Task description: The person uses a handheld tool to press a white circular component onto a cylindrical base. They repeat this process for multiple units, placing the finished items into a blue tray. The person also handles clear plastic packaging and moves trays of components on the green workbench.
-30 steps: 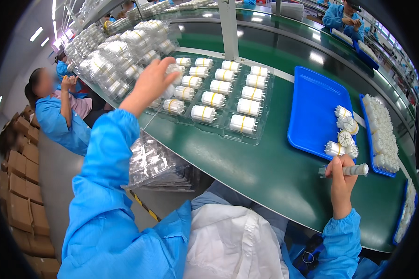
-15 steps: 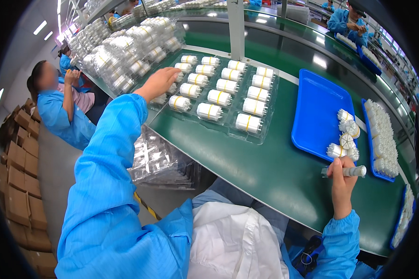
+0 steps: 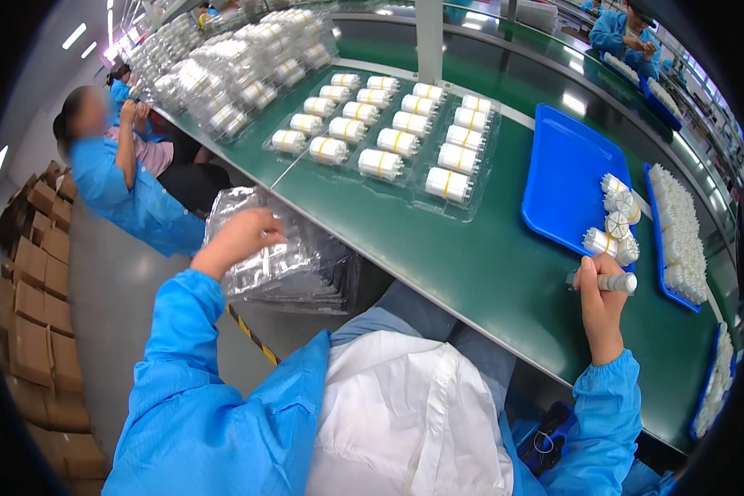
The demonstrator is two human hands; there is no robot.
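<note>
Since the earlier frame, the left hand [image 3: 252,234] has left the filled clear tray [image 3: 417,192] and come down to the stack of clear plastic trays [image 3: 306,273] at near left, beside the edge of the tabletop [image 3: 488,273]. On my feed its fingers are bent over that stack, but I cannot tell whether they pinch it. I have the right hand [image 3: 601,306] closed around a pen-shaped tube [image 3: 616,283] with a white end, just nearer than the blue tray [image 3: 566,182]. That tray carries a small cluster of white pieces [image 3: 617,223] at its near right. Farther left, the filled clear tray lies flat, bearing four rows of yellow-banded white cylinders [image 3: 397,141]. I also see wrapped pieces [image 3: 252,70] piled at far left and a person [image 3: 136,194] in blue at left.
</note>
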